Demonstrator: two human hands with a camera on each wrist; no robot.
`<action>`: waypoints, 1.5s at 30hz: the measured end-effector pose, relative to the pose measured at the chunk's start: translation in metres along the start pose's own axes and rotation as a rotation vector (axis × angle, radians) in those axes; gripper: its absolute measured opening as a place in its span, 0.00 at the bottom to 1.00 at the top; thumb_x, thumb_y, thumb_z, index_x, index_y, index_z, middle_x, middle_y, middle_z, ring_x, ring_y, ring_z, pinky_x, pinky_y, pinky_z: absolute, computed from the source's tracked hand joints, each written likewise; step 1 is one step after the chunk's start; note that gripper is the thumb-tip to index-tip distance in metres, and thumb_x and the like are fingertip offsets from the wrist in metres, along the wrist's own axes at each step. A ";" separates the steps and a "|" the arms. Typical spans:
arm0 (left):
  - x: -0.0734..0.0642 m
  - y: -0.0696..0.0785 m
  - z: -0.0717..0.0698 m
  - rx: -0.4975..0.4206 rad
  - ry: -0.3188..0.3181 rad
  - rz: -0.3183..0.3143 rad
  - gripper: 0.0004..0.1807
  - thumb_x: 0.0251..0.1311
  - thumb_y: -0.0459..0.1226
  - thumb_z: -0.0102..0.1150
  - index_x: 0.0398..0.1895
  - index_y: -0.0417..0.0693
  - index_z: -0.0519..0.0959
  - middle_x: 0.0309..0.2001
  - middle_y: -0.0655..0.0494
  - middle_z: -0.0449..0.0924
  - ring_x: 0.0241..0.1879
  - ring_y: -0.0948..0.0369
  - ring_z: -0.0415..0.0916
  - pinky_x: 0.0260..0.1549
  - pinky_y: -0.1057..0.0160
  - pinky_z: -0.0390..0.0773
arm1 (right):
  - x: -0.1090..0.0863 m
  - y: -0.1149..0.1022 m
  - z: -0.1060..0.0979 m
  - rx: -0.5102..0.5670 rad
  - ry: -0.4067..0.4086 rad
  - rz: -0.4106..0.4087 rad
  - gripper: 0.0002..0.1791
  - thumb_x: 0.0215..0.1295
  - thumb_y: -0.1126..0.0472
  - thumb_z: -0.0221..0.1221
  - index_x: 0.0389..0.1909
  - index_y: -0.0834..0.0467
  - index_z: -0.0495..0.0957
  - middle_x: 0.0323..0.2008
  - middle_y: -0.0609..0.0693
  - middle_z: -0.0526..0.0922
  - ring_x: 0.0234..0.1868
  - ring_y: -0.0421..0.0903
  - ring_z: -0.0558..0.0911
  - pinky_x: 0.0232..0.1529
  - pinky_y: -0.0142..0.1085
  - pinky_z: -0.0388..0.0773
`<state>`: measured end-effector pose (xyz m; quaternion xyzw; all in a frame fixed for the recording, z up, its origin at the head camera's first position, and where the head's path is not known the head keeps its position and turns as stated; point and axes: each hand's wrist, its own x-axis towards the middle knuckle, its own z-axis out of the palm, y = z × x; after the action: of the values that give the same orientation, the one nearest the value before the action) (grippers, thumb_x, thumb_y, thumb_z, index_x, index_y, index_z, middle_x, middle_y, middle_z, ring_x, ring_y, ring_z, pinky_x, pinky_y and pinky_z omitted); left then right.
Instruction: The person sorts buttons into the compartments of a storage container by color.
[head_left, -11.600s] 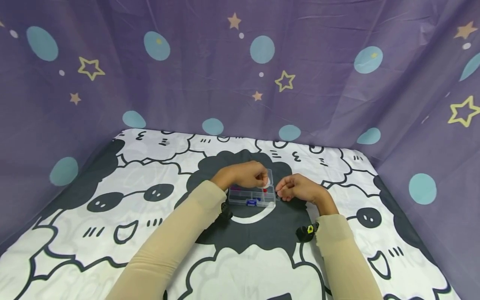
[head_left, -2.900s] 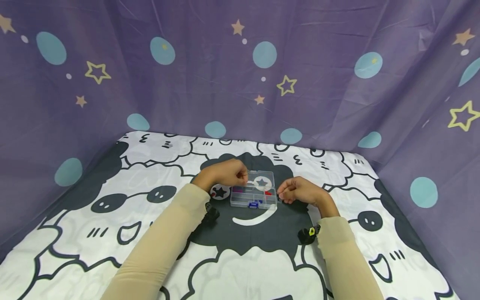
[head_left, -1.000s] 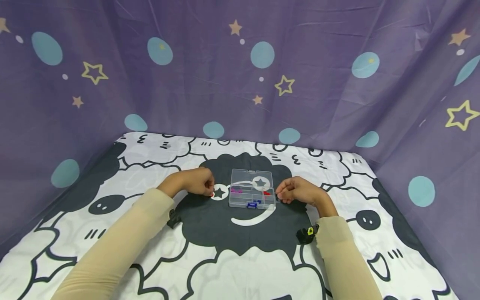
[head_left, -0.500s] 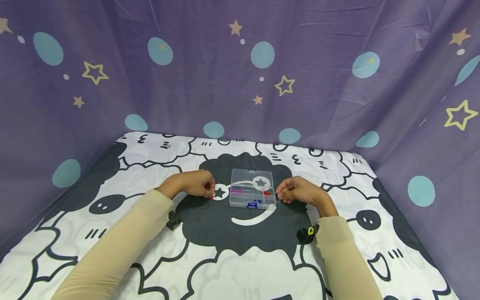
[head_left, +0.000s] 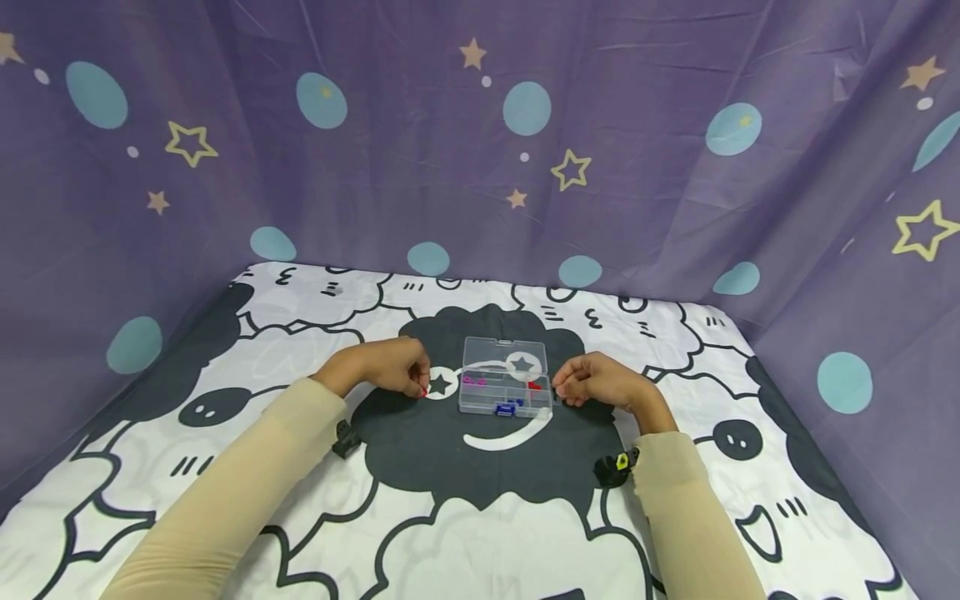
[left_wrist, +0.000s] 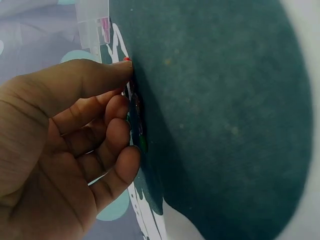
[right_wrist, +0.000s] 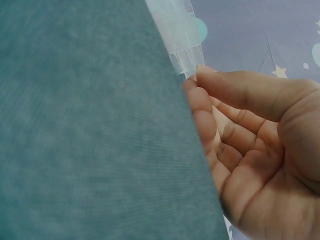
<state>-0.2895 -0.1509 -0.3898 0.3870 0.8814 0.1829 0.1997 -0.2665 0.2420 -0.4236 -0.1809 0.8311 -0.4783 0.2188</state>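
My left hand [head_left: 392,365] is low over the dark cloth, left of a clear divided box [head_left: 480,408]. Its thumb and index finger pinch a small red piece [left_wrist: 127,59]. Below its curled fingers in the left wrist view, a small green piece [left_wrist: 144,144] and other tiny bits lie on the cloth, partly hidden. Pink pieces [head_left: 474,381], red pieces [head_left: 534,386] and blue pieces [head_left: 507,408] sit in separate compartments of the box, whose lid [head_left: 491,354] is swung back. My right hand [head_left: 603,382] rests loosely curled at the box's right edge, fingertips close to its side.
The cloth [head_left: 495,550] has a cartoon sheep print, with a white star circle [head_left: 439,384] between my left hand and the box. A purple curtain [head_left: 420,167] encloses the back and sides.
My left hand has gone from over the box to the cloth on the left, where it now pinches a red piece. More red shows in the box's right compartment. My right hand has stayed put.
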 end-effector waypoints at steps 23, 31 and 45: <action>-0.004 -0.001 -0.005 -0.016 0.012 0.010 0.09 0.61 0.30 0.62 0.24 0.51 0.83 0.20 0.65 0.73 0.20 0.67 0.66 0.25 0.66 0.68 | 0.001 -0.002 -0.002 0.000 0.000 -0.004 0.10 0.68 0.69 0.62 0.47 0.70 0.81 0.36 0.55 0.86 0.33 0.47 0.83 0.37 0.39 0.82; -0.003 0.001 -0.008 -0.024 0.018 0.016 0.10 0.64 0.31 0.61 0.24 0.47 0.82 0.20 0.64 0.73 0.20 0.67 0.66 0.25 0.66 0.68 | 0.000 -0.002 -0.001 0.002 0.001 -0.003 0.11 0.68 0.68 0.62 0.47 0.70 0.81 0.36 0.55 0.86 0.33 0.47 0.83 0.37 0.39 0.82; 0.008 0.013 -0.015 -0.036 0.038 0.056 0.09 0.66 0.31 0.59 0.27 0.41 0.83 0.22 0.61 0.76 0.19 0.67 0.64 0.24 0.66 0.67 | 0.000 0.000 0.000 0.008 -0.006 0.000 0.10 0.68 0.69 0.62 0.46 0.70 0.81 0.36 0.55 0.86 0.33 0.47 0.82 0.37 0.39 0.82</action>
<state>-0.2935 -0.1393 -0.3720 0.4043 0.8705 0.2114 0.1846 -0.2660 0.2421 -0.4238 -0.1814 0.8286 -0.4808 0.2222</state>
